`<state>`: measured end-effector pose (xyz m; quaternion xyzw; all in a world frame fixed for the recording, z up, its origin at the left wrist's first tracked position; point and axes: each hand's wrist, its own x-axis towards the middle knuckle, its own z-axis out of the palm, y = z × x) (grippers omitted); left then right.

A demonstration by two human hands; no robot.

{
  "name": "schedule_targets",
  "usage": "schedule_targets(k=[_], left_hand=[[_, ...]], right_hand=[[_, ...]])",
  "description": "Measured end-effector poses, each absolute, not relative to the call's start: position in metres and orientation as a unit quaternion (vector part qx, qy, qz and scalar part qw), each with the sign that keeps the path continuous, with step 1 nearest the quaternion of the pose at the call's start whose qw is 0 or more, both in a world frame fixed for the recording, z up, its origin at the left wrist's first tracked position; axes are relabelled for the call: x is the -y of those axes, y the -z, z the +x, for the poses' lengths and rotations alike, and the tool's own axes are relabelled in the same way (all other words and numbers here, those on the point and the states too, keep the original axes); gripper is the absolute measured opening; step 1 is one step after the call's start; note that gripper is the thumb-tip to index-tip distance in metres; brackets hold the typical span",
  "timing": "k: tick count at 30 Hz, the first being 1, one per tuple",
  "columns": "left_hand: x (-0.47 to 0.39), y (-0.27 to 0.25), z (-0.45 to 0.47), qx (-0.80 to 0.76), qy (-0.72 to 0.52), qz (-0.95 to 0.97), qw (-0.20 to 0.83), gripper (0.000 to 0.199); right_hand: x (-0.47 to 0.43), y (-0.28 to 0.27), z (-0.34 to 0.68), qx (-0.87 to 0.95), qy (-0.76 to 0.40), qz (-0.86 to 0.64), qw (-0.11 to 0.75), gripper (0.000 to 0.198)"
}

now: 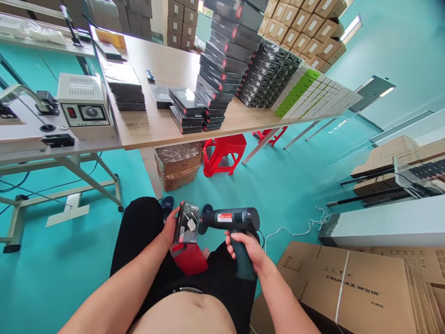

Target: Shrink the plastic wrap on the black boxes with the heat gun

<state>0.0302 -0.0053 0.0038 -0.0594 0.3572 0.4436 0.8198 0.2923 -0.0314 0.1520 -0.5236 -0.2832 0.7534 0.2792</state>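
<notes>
The left hand [170, 228] is gripping a small black box [187, 222] upright above the lap, over a red stool [189, 259], while the right hand [247, 250] is closing around the handle of a dark heat gun [231, 219], whose nozzle is pointing at the box, almost touching it.

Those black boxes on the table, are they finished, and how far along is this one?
Looks done: stacked black boxes on the table. In hand: left hand holds one small box upright; right hand aims the heat gun at it. How many remain can't be told.
</notes>
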Motion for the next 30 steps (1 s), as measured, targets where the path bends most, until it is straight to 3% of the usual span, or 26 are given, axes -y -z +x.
schedule_targets(k=[3,8,12,17,22,27,30], left_hand=[[0.006,0.003,0.03,-0.361,-0.425,-0.059,0.828,0.04],[0.008,0.004,0.025,-0.355,-0.44,-0.053,0.823,0.039],[0.009,-0.007,0.026,-0.328,-0.463,-0.053,0.821,0.045],[0.004,-0.016,0.028,-0.307,-0.489,-0.044,0.815,0.051],[0.003,-0.01,0.025,-0.29,-0.493,-0.046,0.819,0.055],[0.002,-0.002,0.022,-0.271,-0.51,-0.036,0.816,0.059],[0.003,-0.003,0.024,-0.276,-0.487,-0.033,0.828,0.064]], right_hand=[[0.019,-0.153,0.277,0.275,-0.757,-0.51,0.303,0.028],[0.01,-0.167,0.271,0.349,-0.782,-0.466,0.222,0.03],[0.012,-0.167,0.275,0.345,-0.738,-0.508,0.28,0.028],[0.035,-0.163,0.284,0.372,-0.794,-0.448,0.176,0.033],[0.058,-0.159,0.297,0.325,-0.741,-0.515,0.282,0.032],[0.082,-0.152,0.315,0.297,-0.79,-0.484,0.232,0.034],[0.086,-0.143,0.321,0.212,-0.782,-0.485,0.328,0.033]])
